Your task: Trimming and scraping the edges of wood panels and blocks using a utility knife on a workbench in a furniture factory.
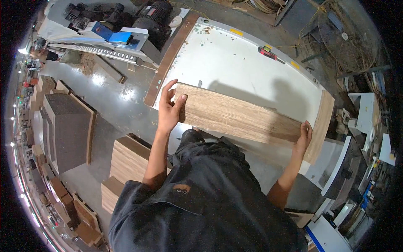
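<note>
A long wood-grain board (pixel 239 113) is held up in front of me, its broad face showing, over the near edge of a white worktable (pixel 235 59). My left hand (pixel 170 109) grips its left end, the thumb on the face and the fingers round the far side. At the other end my right hand (pixel 304 137) closes on the board's right edge, with some fingers hidden behind it. A red-and-black tool (pixel 269 53) with a thin shaft lies near the table's far edge. Small chips (pixel 202 30) are scattered at the table's far left.
A brown wooden strip (pixel 172 59) edges the table's left side, and a lighter strip (pixel 322 122) the right. Machinery with a motor (pixel 153 19) stands at the far left. Stacked wood-grain panels (pixel 128 157) are at my left. A large fan (pixel 344 38) stands far right.
</note>
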{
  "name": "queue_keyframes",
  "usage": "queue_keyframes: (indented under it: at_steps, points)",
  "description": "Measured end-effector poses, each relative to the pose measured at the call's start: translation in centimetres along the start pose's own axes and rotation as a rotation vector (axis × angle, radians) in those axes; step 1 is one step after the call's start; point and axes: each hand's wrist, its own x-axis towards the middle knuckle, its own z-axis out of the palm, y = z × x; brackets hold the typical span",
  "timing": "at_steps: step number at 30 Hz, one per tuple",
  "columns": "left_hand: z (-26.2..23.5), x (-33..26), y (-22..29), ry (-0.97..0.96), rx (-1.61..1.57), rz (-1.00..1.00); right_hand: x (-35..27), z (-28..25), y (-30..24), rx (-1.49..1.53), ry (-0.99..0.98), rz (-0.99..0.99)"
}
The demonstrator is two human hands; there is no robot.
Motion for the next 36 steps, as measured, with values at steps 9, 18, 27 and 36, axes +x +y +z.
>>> queue_keyframes:
  at_steps: [9, 18, 27, 36]
  points:
    - [-1.4, 0.3, -2.9, 0.013, 0.135, -0.056, -1.8, 0.8, -0.2, -0.031, 0.023, 0.07]
    - [-0.4, 0.3, -0.9, -0.001, 0.212, -0.021, -2.5, 1.1, 0.9, -0.042, 0.024, 0.05]
    - [-0.2, 0.5, 0.7, -0.114, -0.046, -0.169, -1.1, -0.1, 5.8, -0.122, 0.05, 0.056]
    - [9.7, -1.9, 6.1, -0.35, 0.139, 0.239, -11.0, 16.3, -20.5, -0.351, -0.682, -0.819]
